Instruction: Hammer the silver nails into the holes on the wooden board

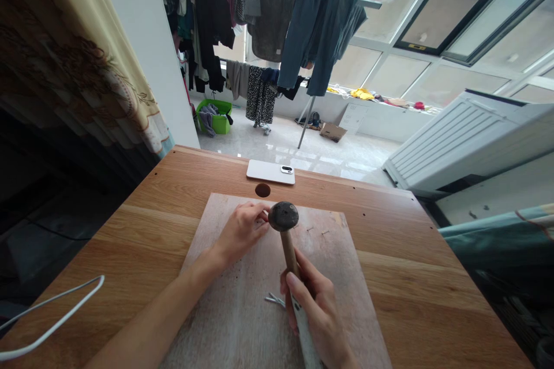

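My right hand point(315, 294) is wrapped around the wooden handle of a hammer point(284, 218), its dark round head raised toward the far part of a worn wooden board point(234, 317). Just left of that head, my left hand point(246, 228) has thumb and fingers pinched together close over the board. The hammer head covers whatever sits at those fingertips. To the right, a few thin nails point(325, 233) stand up from the board. Several loose nails point(275, 300) lie beside my right hand, partly hidden by it.
The board rests on a wooden table point(402, 277). Beyond it are a round hole point(262, 190) and a white phone point(270, 172). A white cable point(64, 317) loops over the left edge. Farther back hang clothes point(298, 34) on a rack, near a green basket point(221, 121).
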A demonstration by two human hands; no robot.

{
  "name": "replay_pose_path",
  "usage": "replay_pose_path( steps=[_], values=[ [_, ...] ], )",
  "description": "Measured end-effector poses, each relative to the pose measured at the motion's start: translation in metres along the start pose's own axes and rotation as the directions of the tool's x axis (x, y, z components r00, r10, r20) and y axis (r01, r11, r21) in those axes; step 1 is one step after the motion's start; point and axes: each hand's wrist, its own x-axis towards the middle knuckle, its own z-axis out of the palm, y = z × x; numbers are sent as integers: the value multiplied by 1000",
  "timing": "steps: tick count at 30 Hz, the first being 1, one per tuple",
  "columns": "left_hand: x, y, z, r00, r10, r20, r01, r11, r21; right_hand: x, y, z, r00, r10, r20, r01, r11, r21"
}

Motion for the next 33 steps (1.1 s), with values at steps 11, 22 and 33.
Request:
replay_pose_path(
  steps=[11, 22, 33],
  values=[
    [-4, -4, -1, 998, 53, 28, -53, 999, -11, 0, -7, -1, 1000, -10, 9, 10, 999, 47],
    [-65, 77, -5, 682, 484, 547, -692, 669, 271, 4, -18, -7, 955, -74, -288, 118, 984, 136],
    [-65, 84, -1, 677, 515, 527, -715, 630, 303, 5, -14, -6, 969, -78, -236, 111, 985, 130]
  ],
)
